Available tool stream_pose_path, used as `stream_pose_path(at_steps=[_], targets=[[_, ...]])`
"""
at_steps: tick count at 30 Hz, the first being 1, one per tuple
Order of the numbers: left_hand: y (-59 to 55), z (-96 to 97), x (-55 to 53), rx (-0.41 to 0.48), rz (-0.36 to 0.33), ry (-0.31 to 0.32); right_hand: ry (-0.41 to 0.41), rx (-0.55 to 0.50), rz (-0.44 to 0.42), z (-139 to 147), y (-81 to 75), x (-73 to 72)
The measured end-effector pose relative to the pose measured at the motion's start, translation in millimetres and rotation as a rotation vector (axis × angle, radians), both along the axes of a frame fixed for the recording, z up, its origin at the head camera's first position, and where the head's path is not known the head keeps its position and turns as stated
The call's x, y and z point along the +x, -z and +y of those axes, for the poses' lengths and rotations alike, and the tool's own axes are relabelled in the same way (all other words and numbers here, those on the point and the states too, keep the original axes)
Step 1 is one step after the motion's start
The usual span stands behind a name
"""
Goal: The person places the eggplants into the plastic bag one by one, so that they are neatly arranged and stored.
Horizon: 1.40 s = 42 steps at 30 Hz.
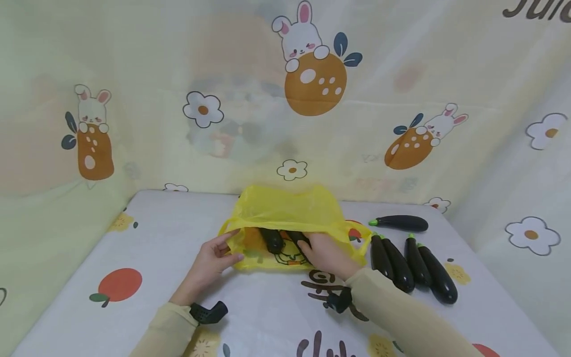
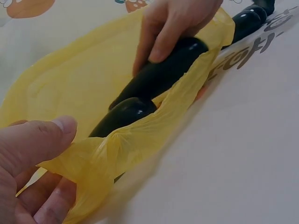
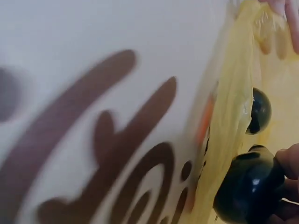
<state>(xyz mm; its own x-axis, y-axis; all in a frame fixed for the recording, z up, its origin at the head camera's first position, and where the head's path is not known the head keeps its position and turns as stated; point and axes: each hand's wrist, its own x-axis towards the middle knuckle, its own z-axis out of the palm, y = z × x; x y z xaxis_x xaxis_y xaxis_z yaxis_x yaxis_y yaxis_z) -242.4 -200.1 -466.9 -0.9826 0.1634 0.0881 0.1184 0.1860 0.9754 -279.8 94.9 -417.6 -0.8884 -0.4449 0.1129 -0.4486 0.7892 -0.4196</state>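
A yellow plastic bag (image 1: 285,206) lies on its side with its mouth towards me. At the left of the mouth, my left hand (image 1: 211,263) holds the bag's edge between thumb and fingers, and the film bunches there in the left wrist view. My right hand (image 1: 329,254) reaches into the mouth and grips a dark, glossy eggplant (image 2: 163,74), its rounded end facing out. Beside it, further left in the bag, lies another eggplant (image 1: 272,241). The far ends of both are hidden inside.
To the right of the bag, several eggplants with green stems lie side by side, the outermost eggplant (image 1: 439,275) furthest right. Behind them a single eggplant (image 1: 401,223) lies crosswise. A printed white cloth (image 1: 165,233) covers the table, and a patterned curtain (image 1: 250,144) hangs behind.
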Motion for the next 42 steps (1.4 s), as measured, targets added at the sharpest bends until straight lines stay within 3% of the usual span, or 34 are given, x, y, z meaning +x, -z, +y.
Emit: stream_pose_path(at_steps=[7, 17, 27, 42], targets=[[-3.0, 5.9, 0.4, -0.012, -0.01, 0.003, 0.027, -0.111, -0.029, -17, 10.5, -24.2], [-2.6, 6.8, -3.2, -0.025, -0.01, -0.004, 0.128, -0.091, -0.339, -33, 9.0, -26.4], [-2.2, 1.2, -1.3, -0.018, -0.032, -0.015, 0.156, -0.054, -0.335, -59, 13.8, -26.8], [2.1, 2.8, -2.2, -0.022, -0.014, -0.01, 0.165, -0.036, -0.353, -61, 9.5, -28.7]])
